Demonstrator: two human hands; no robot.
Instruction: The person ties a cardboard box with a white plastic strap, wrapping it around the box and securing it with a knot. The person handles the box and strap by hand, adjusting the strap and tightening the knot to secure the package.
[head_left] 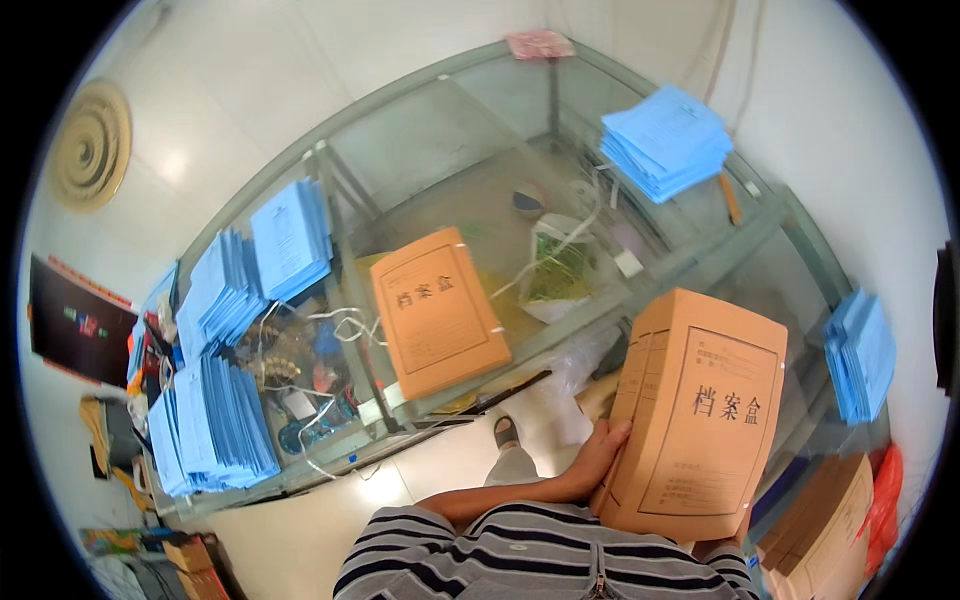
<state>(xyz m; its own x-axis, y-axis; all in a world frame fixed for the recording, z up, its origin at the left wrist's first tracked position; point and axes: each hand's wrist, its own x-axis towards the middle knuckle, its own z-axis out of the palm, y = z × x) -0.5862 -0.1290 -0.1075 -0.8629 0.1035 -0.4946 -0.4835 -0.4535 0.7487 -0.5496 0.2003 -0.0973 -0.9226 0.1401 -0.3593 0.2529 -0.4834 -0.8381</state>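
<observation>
A stack of brown cardboard file boxes (655,430) is tilted in front of my striped shirt, its printed front facing up. My left hand (600,453) is closed on the stack's left side, with the thumb against the box spines. At the lower right corner my right hand (738,535) supports the stack; most of its fingers are hidden behind the boxes. Another brown file box (440,320), or a thin pile of them, lies on the glass counter (460,120) to the left of the held stack.
Blue folder stacks (225,425) line the counter's left end. More blue folders stand at the far right corner (668,145) and right edge (860,355). White cord (350,325) trails over the glass. Brown cardboard (825,530) and a red plastic bag (882,510) are at lower right.
</observation>
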